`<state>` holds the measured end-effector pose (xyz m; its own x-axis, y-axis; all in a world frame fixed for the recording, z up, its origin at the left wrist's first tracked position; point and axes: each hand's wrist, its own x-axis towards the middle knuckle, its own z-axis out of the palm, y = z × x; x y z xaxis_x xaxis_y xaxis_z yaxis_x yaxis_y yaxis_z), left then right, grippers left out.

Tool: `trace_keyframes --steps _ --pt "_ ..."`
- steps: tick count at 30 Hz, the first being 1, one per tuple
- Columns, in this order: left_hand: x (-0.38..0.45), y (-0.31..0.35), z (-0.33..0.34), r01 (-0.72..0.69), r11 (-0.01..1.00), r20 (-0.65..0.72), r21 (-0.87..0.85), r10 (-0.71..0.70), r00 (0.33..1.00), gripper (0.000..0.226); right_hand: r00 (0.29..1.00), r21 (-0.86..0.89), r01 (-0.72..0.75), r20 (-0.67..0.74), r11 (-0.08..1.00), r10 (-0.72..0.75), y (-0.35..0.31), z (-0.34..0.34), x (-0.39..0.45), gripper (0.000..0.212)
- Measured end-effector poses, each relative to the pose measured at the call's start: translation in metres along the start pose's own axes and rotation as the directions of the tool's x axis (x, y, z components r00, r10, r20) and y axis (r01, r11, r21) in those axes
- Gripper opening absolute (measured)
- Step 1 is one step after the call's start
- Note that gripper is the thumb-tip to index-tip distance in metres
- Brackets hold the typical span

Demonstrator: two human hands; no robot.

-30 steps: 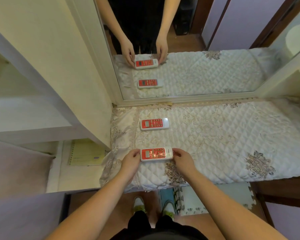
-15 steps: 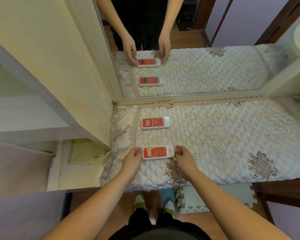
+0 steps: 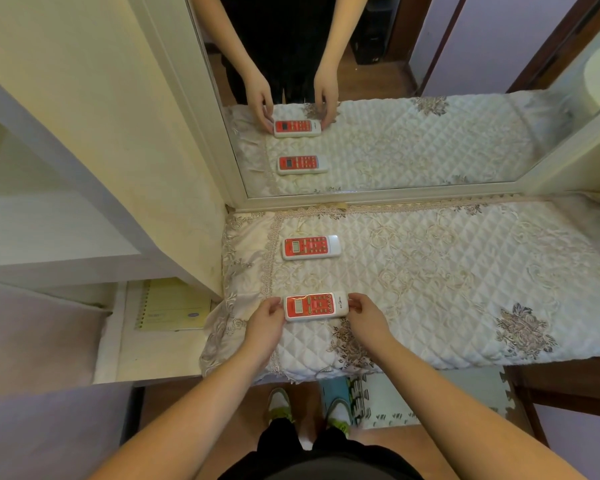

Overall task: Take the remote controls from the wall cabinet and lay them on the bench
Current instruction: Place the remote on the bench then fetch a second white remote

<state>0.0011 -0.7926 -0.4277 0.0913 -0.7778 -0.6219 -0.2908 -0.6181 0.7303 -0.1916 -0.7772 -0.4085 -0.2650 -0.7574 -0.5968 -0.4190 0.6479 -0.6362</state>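
Two red-and-white remote controls lie flat on the bench's white quilted cover point(image 3: 430, 271). The far remote point(image 3: 311, 247) rests alone, closer to the mirror. The near remote point(image 3: 315, 306) lies near the front edge, held at both ends: my left hand point(image 3: 265, 322) pinches its left end, my right hand point(image 3: 362, 315) pinches its right end. Both remotes lie crosswise, parallel to each other, screens to the left.
A large mirror point(image 3: 378, 81) stands behind the bench and reflects both remotes and the hands. The cream wall cabinet point(image 3: 101, 150) is at the left, with a yellow notebook point(image 3: 174, 304) on a low shelf beside the bench. Patterned floor mat and feet below.
The near remote has barely shifted on the cover between my hands; both hands stay at its ends. The view moved slightly.
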Motion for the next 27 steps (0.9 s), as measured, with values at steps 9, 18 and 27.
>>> trace_keyframes --steps 9,18,27 --pt "-0.007 0.007 -0.015 -0.112 0.974 0.026 0.198 0.109 0.994 0.038 0.993 -0.111 0.105 -0.041 0.988 -0.111 -0.009 -0.008 -0.014 0.038" --pt "-0.043 0.026 -0.053 -0.448 0.256 0.283 0.856 0.492 0.823 0.063 0.903 -0.536 0.382 0.044 0.753 -0.426 -0.019 -0.012 -0.047 0.039" --pt "-0.075 0.019 -0.068 -0.409 0.067 0.274 0.910 0.643 0.715 0.059 0.747 -0.761 0.447 0.029 0.469 -0.664 -0.013 0.002 -0.078 0.046"
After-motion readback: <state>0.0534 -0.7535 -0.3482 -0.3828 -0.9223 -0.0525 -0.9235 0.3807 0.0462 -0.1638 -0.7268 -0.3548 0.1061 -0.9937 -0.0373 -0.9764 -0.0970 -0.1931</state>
